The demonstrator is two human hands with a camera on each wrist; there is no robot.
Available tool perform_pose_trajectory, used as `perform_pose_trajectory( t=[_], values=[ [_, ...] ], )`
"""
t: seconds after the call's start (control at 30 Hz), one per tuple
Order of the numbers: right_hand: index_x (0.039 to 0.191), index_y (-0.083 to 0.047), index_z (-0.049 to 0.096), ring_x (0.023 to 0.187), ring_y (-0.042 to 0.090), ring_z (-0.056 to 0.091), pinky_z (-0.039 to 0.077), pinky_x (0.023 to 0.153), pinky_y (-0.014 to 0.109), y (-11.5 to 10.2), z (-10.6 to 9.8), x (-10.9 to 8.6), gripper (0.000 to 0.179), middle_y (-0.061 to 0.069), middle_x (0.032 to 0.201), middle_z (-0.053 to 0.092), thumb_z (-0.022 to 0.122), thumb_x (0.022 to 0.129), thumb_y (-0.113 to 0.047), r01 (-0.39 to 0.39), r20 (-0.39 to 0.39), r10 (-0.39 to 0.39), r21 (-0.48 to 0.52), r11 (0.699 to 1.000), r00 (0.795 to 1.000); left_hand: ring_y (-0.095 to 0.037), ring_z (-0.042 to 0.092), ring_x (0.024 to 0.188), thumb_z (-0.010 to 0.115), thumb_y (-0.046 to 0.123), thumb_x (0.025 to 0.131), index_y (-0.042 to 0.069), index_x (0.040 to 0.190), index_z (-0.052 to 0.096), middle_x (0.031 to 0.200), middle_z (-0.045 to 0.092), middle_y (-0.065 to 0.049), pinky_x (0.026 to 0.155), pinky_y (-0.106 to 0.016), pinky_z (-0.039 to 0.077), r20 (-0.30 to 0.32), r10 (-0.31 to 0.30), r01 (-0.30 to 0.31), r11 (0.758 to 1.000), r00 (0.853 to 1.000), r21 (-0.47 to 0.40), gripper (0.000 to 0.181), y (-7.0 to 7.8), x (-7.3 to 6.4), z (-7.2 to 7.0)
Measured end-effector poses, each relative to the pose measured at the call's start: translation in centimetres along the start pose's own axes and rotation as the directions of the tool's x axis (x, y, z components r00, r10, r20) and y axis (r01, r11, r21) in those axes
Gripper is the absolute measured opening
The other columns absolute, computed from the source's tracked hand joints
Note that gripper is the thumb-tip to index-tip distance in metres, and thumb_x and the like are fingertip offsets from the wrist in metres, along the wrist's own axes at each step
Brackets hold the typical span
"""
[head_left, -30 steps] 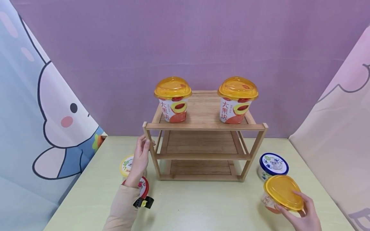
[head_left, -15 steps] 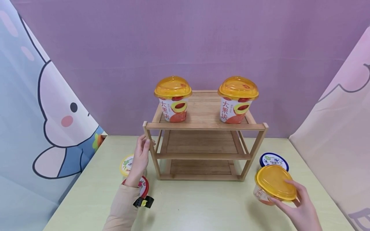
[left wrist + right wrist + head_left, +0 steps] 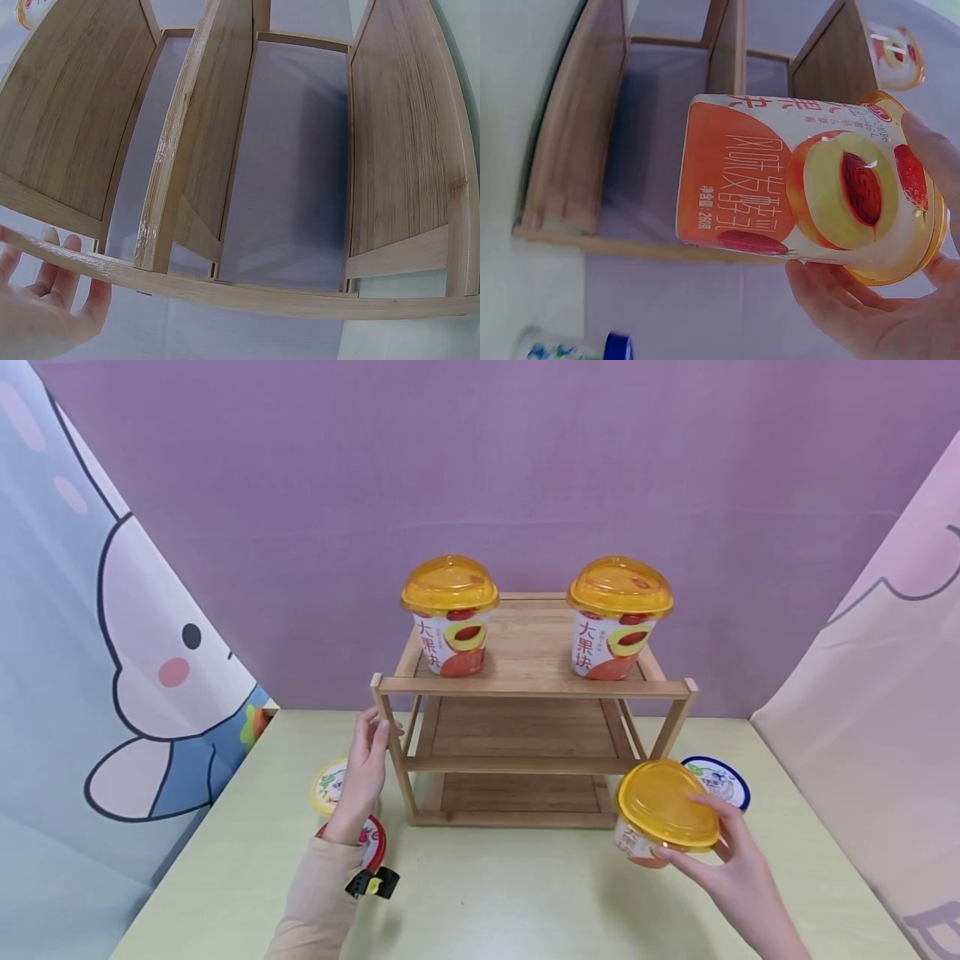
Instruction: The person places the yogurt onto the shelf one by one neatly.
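Note:
A three-tier wooden shelf rack (image 3: 525, 687) stands at the back of the table. My left hand (image 3: 367, 768) grips its front left post (image 3: 247, 291), fingers and thumb curled round the wood in the left wrist view. My right hand (image 3: 738, 864) holds a yogurt cup (image 3: 667, 806) by its orange lid rim, above the table in front of the rack's right post. In the right wrist view, the cup's peach picture (image 3: 855, 187) faces the camera. Two like cups, a left cup (image 3: 450, 618) and a right cup (image 3: 618, 618), stand on the top tier.
A blue-lidded tub (image 3: 716, 777) sits right of the rack, partly behind the held cup. Left of the rack are a yellow-lidded tub (image 3: 327, 787) and a red-lidded tub (image 3: 375, 843), both partly covered by my left arm. A purple curtain (image 3: 480, 460) hangs behind.
My right hand has carried the yogurt cup left and up toward the rack, uncovering part of the blue-lidded tub's right side. My left hand has stayed on the post.

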State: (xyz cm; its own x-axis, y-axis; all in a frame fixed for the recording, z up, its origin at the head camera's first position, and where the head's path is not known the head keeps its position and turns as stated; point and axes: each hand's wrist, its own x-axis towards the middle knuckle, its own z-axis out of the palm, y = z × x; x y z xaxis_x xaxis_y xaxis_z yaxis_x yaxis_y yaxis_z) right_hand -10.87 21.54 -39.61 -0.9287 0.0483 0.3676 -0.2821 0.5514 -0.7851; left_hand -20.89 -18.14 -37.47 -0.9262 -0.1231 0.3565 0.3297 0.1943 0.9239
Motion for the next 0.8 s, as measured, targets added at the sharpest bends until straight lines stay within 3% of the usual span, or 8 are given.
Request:
perform_pose_trajectory(
  t=[0.17, 0.4, 0.67, 0.8],
  values=[
    [0.122, -0.003, 0.038, 0.098, -0.012, 0.039, 0.032, 0.079, 0.001, -2.2, 0.8, 1.0, 0.069, -0.001, 0.123, 0.036, 0.076, 0.065, -0.002, 0.043, 0.016, -0.043, 0.007, 0.999, 0.999, -0.013, 0.047, 0.095, 0.031, 0.019, 0.097, 0.000, 0.124, 0.034, 0.097, 0.049, -0.012, 0.089, -0.032, 0.035, 0.003, 0.000, 0.000, 1.000, 1.000, -0.014, 0.033, 0.0, 0.0, 0.0],
    [0.120, -0.002, 0.041, 0.097, -0.009, 0.043, 0.035, 0.079, 0.004, -3.9, 1.9, 2.3, 0.066, 0.011, 0.117, 0.044, 0.076, 0.065, 0.000, 0.110, 0.048, -0.113, 0.056, 0.992, 0.992, -0.018, 0.048, 0.096, 0.031, 0.018, 0.097, 0.000, 0.123, 0.034, 0.097, 0.051, -0.011, 0.086, -0.027, 0.036, -0.004, 0.004, -0.004, 1.000, 1.000, -0.014, 0.032, 0.0, 0.0, 0.0],
    [0.121, -0.005, 0.041, 0.101, -0.009, 0.041, 0.036, 0.081, 0.006, -5.5, 3.3, 4.0, 0.064, 0.012, 0.121, 0.045, 0.075, 0.067, -0.004, 0.165, 0.100, -0.173, 0.088, 0.982, 0.980, -0.018, 0.048, 0.096, 0.031, 0.019, 0.097, 0.000, 0.123, 0.034, 0.097, 0.050, -0.012, 0.086, -0.026, 0.036, 0.002, 0.005, -0.005, 1.000, 1.000, -0.014, 0.032, -0.1, 0.0, -0.1],
    [0.121, -0.007, 0.041, 0.102, 0.000, 0.046, 0.042, 0.083, 0.015, -6.2, 4.0, 4.8, 0.064, 0.011, 0.123, 0.044, 0.075, 0.068, -0.007, 0.169, 0.130, -0.183, 0.107, 0.980, 0.974, -0.015, 0.048, 0.094, 0.031, 0.019, 0.097, 0.000, 0.123, 0.034, 0.099, 0.048, -0.018, 0.086, -0.027, 0.036, 0.005, 0.002, -0.002, 1.000, 1.000, -0.027, 0.032, -0.1, 0.1, 0.0]
  ],
)
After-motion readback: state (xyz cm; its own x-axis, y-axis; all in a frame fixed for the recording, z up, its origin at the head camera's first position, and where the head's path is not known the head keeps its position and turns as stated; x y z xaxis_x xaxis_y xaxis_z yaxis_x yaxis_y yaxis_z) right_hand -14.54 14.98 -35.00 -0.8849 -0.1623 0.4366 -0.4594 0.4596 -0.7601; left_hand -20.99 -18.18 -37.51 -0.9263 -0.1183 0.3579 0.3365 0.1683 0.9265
